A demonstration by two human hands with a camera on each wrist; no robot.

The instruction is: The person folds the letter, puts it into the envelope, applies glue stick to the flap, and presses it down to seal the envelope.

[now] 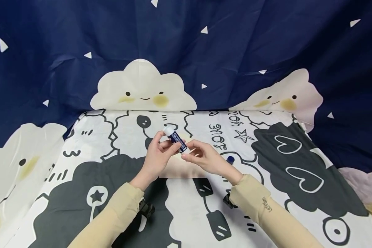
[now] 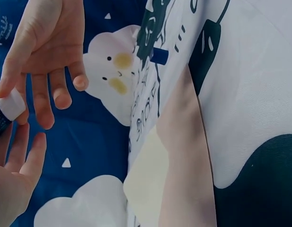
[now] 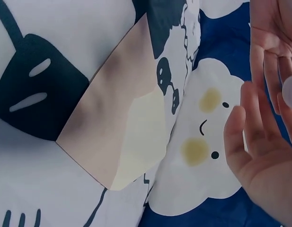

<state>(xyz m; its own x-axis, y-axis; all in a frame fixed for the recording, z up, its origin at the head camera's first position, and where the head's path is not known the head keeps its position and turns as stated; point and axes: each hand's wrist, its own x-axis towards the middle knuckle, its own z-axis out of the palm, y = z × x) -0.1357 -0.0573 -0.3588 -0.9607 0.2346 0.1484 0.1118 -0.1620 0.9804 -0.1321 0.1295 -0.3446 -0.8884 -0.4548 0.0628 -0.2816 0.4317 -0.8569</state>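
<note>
My left hand [image 1: 156, 156] grips a glue stick [image 1: 176, 140] around its dark blue label, holding it tilted above the table. The stick's white uncapped end points up and away to the left. At its lower white end, my right hand [image 1: 206, 156] pinches with thumb and forefinger, the other fingers loosely bent. In the left wrist view that white end [image 2: 13, 105] shows between the right thumb and finger. Beneath both hands lies a pinkish-beige, envelope-like paper [image 1: 181, 169] with a cream part [image 3: 141, 142] towards its far side.
The blue cap [image 1: 230, 160] lies on the table just beyond my right wrist. A white and dark grey patterned cloth [image 1: 186, 206] covers the table. Behind its far edge hangs a navy curtain [image 1: 229, 51] printed with clouds.
</note>
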